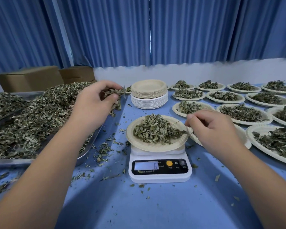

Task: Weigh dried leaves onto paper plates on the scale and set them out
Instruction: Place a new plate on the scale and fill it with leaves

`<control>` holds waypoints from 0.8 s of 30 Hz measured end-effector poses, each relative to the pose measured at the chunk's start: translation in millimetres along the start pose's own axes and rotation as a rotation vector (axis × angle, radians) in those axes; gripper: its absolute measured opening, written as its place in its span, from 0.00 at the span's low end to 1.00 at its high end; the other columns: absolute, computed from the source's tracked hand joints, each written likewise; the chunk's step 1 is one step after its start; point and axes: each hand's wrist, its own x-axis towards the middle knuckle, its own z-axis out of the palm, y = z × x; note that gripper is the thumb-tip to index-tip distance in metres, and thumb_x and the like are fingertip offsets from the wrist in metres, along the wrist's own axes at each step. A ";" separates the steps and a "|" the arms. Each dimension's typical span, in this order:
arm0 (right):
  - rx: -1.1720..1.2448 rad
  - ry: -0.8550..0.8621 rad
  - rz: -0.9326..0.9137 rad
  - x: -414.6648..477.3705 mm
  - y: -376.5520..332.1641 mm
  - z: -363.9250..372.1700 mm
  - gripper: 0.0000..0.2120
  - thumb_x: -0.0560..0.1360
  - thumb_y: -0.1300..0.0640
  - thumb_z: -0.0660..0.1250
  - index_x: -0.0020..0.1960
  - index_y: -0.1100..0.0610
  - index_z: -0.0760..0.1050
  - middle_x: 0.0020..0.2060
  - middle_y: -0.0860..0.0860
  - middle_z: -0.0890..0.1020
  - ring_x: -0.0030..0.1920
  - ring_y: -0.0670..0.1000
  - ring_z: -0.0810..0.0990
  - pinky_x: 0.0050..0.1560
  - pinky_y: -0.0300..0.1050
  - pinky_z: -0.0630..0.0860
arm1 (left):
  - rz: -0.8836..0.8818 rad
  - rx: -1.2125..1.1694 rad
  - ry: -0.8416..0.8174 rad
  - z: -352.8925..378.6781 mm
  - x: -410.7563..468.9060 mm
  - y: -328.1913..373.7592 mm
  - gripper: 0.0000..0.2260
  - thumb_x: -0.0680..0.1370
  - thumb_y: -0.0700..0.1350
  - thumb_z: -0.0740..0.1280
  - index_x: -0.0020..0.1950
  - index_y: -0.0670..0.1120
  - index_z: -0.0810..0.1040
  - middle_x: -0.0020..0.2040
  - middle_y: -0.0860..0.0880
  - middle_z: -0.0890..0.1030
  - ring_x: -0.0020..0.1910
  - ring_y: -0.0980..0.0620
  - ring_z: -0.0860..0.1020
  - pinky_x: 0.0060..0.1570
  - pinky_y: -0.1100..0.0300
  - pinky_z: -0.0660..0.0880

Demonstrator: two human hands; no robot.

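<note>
Looks well along: filled plates [244,123] out, another plate [155,148] on scale [160,177], left hand [96,103] clutching leaves [116,95], right hand [211,128] pinching stem [177,122].

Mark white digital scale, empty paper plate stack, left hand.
White digital scale [160,166]: head view, front panel.
Empty paper plate stack [149,92]: head view, stacked tan rims.
Left hand [94,101]: head view, back of hand.

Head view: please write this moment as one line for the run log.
step: weighing | left hand: grips leaf clump | right hand: pinches stem | plate: on scale | display: 6
</note>
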 end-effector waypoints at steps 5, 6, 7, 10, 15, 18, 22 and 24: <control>-0.019 0.008 -0.015 1.1 1.3 -0.4 0.16 0.77 0.57 0.64 0.32 0.43 0.76 0.28 0.33 0.75 0.32 0.38 0.74 0.32 0.28 0.65 | 0.147 0.015 -0.193 30.6 11.2 24.7 0.12 0.78 0.40 0.68 0.48 0.59 0.79 0.46 0.61 0.77 0.41 0.69 0.75 0.36 0.78 0.69; -0.022 0.011 -0.017 1.2 1.3 -0.5 0.16 0.77 0.57 0.64 0.32 0.44 0.76 0.28 0.33 0.75 0.32 0.38 0.74 0.33 0.28 0.65 | 0.166 0.044 -0.261 37.3 13.0 27.6 0.12 0.78 0.40 0.68 0.49 0.58 0.79 0.48 0.61 0.77 0.43 0.67 0.76 0.38 0.78 0.70; -0.022 0.011 -0.017 1.3 1.3 -0.7 0.16 0.77 0.57 0.64 0.32 0.44 0.76 0.28 0.33 0.75 0.33 0.37 0.74 0.33 0.27 0.65 | 0.179 0.081 -0.340 43.3 14.2 29.6 0.11 0.78 0.40 0.68 0.51 0.58 0.80 0.49 0.60 0.77 0.45 0.65 0.76 0.40 0.77 0.71; -0.012 0.008 -0.010 1.3 1.1 -0.5 0.15 0.77 0.56 0.64 0.32 0.45 0.77 0.29 0.34 0.76 0.34 0.37 0.74 0.33 0.26 0.64 | 0.201 0.202 -0.552 57.3 15.2 30.9 0.13 0.79 0.43 0.67 0.59 0.58 0.78 0.52 0.60 0.76 0.46 0.62 0.75 0.48 0.70 0.71; -0.007 0.016 -0.017 2.0 1.1 0.2 0.13 0.77 0.58 0.65 0.34 0.57 0.79 0.29 0.49 0.76 0.34 0.45 0.72 0.35 0.37 0.67 | 0.183 0.190 -0.573 59.3 12.3 27.1 0.13 0.80 0.45 0.66 0.63 0.58 0.75 0.49 0.63 0.75 0.44 0.71 0.74 0.39 0.79 0.67; -0.010 0.005 -0.016 1.3 0.1 -0.5 0.13 0.77 0.57 0.65 0.35 0.58 0.79 0.28 0.50 0.75 0.33 0.45 0.71 0.36 0.41 0.67 | 0.175 0.164 -0.560 57.9 9.8 27.0 0.14 0.80 0.44 0.65 0.62 0.59 0.74 0.50 0.62 0.77 0.43 0.67 0.75 0.39 0.75 0.70; -0.003 0.001 -0.011 0.6 -0.8 -1.7 0.14 0.77 0.56 0.64 0.34 0.57 0.79 0.29 0.48 0.76 0.32 0.42 0.71 0.33 0.36 0.65 | 0.135 0.052 -0.554 58.8 5.7 31.7 0.14 0.81 0.41 0.63 0.61 0.59 0.74 0.52 0.59 0.79 0.46 0.56 0.77 0.41 0.67 0.73; -0.003 0.004 -0.002 0.6 -0.8 -2.0 0.14 0.77 0.56 0.64 0.34 0.56 0.79 0.30 0.45 0.77 0.32 0.41 0.72 0.32 0.35 0.64 | 0.151 0.070 -0.553 59.2 4.6 33.8 0.14 0.81 0.41 0.62 0.64 0.57 0.74 0.54 0.59 0.78 0.50 0.58 0.77 0.43 0.71 0.71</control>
